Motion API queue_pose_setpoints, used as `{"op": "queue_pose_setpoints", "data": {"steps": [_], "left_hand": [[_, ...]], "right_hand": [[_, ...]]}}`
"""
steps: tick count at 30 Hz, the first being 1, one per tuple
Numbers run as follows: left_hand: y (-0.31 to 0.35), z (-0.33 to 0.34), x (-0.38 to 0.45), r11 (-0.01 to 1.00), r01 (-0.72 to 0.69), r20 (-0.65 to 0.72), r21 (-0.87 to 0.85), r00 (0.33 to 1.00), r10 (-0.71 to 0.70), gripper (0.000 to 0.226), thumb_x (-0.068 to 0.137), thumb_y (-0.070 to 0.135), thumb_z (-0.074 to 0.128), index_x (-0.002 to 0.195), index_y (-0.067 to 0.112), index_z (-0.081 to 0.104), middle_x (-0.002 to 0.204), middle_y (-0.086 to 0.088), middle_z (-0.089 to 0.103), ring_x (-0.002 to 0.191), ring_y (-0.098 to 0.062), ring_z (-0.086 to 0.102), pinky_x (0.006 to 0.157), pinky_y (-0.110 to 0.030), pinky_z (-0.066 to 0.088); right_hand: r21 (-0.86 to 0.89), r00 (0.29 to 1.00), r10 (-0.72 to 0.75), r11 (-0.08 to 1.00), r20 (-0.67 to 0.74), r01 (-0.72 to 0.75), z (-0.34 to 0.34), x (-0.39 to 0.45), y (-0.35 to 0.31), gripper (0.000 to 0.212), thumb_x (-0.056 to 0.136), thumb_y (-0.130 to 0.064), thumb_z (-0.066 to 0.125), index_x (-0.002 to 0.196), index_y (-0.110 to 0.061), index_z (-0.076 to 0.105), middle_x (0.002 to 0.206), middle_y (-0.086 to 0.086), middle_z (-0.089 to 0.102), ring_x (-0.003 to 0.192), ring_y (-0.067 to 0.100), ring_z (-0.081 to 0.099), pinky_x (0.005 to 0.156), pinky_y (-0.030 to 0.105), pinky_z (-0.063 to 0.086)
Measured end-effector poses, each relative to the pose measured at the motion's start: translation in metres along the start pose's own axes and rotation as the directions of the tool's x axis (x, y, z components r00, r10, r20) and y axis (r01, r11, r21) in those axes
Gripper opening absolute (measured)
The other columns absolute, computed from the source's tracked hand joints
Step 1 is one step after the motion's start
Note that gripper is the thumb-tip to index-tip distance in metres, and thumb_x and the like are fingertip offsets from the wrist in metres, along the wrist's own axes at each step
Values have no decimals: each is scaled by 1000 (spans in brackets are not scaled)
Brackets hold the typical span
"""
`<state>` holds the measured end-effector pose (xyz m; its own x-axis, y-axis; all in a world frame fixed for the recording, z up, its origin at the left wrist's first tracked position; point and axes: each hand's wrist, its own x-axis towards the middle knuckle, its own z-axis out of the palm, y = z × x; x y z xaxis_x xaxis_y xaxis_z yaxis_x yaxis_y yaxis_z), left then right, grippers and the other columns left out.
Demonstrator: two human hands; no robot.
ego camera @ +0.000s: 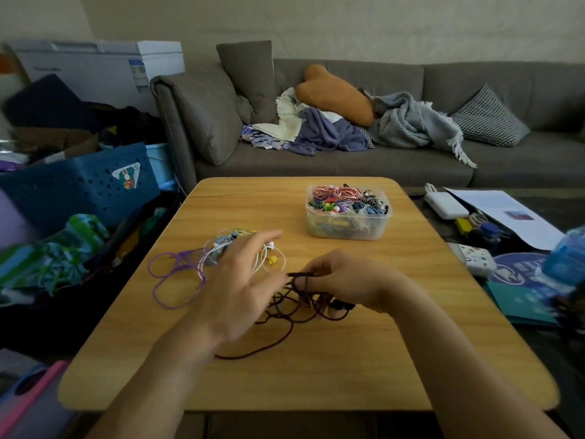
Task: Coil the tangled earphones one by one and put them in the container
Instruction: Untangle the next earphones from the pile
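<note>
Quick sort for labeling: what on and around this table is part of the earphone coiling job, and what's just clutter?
Job:
- dark earphones, pinched by right hand
- left hand, open
- tangled pile
- clear container
- table

Clutter:
- sofa
- blue crate
- papers
- water bottle

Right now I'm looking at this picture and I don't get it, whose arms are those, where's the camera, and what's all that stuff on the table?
There is no machine here: the arms belong to a person, and the single picture comes from a camera worn on their head, looking forward and down. The wooden table stands in front of a grey sofa. On it sit a clear plastic container already full of coiled earphones, and a tangled pile of earphones in purple, white and blue. The right hand pinches a dark earphone cable, whose loops trail loose on the table. The left hand is spread open beside it, gripping nothing clearly; it looks blurred.
</note>
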<state>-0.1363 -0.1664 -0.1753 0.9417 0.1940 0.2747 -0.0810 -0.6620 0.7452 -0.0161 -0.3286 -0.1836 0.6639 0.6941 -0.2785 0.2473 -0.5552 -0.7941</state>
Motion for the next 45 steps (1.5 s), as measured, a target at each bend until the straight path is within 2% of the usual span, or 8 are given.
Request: {"op": "queue_pose_setpoints", "data": {"steps": [5,11,16,24,27,30,35,45], "left_hand": [[-3,33,-1,984,-93,160,154,985,68,81,78,52,73,145,39,29,133,25,42,117,13,39,89,2,26],[-8,36,5,983,-109,130,144,987,90,32,88,31,67,119,31,61,105,17,63,93,1,58,80,-16,47],[-10,33,5,996,17,111,90,993,-27,16,92,26,62,106,29,67,82,12,67,78,-4,63,71,-28,52],[-5,29,8,993,118,79,-6,990,-118,20,84,35,64,74,19,69,65,9,65,64,-5,60,61,-24,47],[-7,32,10,979,102,-98,174,991,-86,52,85,52,54,59,7,62,54,3,57,57,-13,53,55,-29,41],[-6,35,14,942,100,-366,320,930,25,33,84,44,65,76,12,60,82,5,58,79,-14,53,69,-31,43],[4,44,14,1000,0,-84,-29,996,-2,36,86,35,69,118,25,56,106,17,62,98,6,57,85,-16,45],[5,49,15,805,179,6,-565,977,-212,18,88,7,67,104,13,71,85,-4,76,75,-18,73,73,-22,55]], "right_hand": [[109,997,13,994,82,-22,-3,-3,1,27,98,-32,57,113,-12,68,110,23,68,83,26,60,80,50,52],[232,966,42,967,254,-104,-27,-18,11,30,96,-26,62,121,-9,63,109,13,67,99,31,65,88,51,50],[460,976,5,881,219,-108,-45,-30,18,45,90,0,62,133,-11,52,126,21,62,105,36,69,86,42,56],[525,999,-37,850,-27,46,-39,-32,26,38,85,15,61,119,-1,60,104,23,71,94,31,72,72,31,60],[498,990,-53,860,-131,112,-25,-30,26,37,85,15,61,117,-4,61,103,17,74,94,29,73,76,35,60],[391,959,-135,892,-249,227,-12,-30,23,30,85,9,66,110,-7,66,102,12,73,91,27,73,83,38,59],[280,904,-236,896,-356,344,3,-25,18,29,91,-2,66,118,-12,65,92,6,71,83,27,73,80,37,60],[502,883,-186,764,-430,405,8,-26,16,17,88,0,66,104,4,68,96,22,74,83,29,72,79,32,60]]}}
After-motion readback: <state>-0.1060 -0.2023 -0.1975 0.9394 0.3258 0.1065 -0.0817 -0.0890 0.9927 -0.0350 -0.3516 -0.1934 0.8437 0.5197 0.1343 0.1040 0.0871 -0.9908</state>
